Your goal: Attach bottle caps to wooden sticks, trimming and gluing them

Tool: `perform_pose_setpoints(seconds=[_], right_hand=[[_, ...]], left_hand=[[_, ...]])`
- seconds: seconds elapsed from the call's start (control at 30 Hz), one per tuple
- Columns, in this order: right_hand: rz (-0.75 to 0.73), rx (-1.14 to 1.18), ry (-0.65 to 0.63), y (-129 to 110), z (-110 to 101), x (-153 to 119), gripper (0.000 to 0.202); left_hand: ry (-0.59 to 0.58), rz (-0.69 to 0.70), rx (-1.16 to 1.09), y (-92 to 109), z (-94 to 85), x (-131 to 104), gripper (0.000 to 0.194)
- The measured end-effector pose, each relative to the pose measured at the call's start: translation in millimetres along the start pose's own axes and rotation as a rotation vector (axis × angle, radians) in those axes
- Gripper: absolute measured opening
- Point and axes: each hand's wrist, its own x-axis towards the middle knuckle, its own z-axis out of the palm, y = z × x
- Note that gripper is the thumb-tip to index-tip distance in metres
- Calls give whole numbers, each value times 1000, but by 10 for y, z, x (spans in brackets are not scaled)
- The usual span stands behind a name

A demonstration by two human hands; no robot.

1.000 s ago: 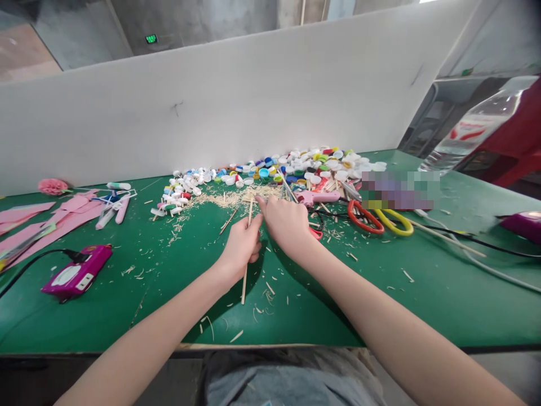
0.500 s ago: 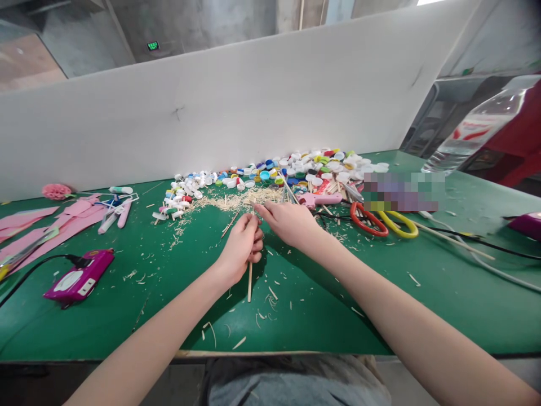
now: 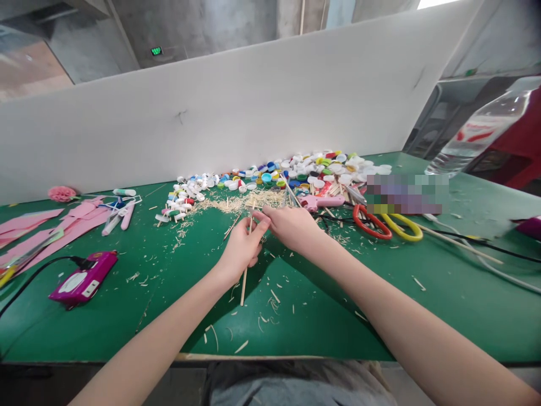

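My left hand (image 3: 240,245) is closed round a thin wooden stick (image 3: 244,286), whose lower end slants down towards me above the table. The stick's upper end comes out between thumb and fingers. Just right of it, my right hand (image 3: 293,226) has its fingers curled in, close against the left thumb and the stick's top. Whatever the right fingers grip is hidden from this angle. Pale wood shavings (image 3: 236,201) lie heaped behind both hands, and loose curls (image 3: 273,299) are scattered below them on the green table (image 3: 169,310).
Many plastic bottle caps (image 3: 296,166) are piled along the white partition (image 3: 253,107). To the right lie a pink glue gun (image 3: 323,202), scissors with red (image 3: 372,223) and yellow handles, cables and a water bottle (image 3: 482,132). A purple power adapter (image 3: 84,279) and pink paper (image 3: 80,217) are at left.
The stick has tilted, its lower end swinging slightly left. My left thumb has risen along it, and the right hand has turned a little at the stick's top. The view has shifted slightly.
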Motion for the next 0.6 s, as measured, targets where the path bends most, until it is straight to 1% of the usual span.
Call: perform_pose_setpoints(seconds=[0.13,0.27,0.43,0.5,0.6], right_hand=[[97,-16,21,-136,-37,-2,45],[179,-8,28,-237,-41,6,48],[253,4,20,-323,-10,-18,44],[270,8,14,-349,-2,-26,43],[321,8,1,-347,-8,-20,48]], left_hand=[[-21,-24,-27,6,-20,-13,39],[12,-25,-56,9,23,-23,44],[23,-63,-69,-26,64,-10,50],[29,-77,-65,-35,66,-9,49],[51,-110,-64,-38,81,-22,44]])
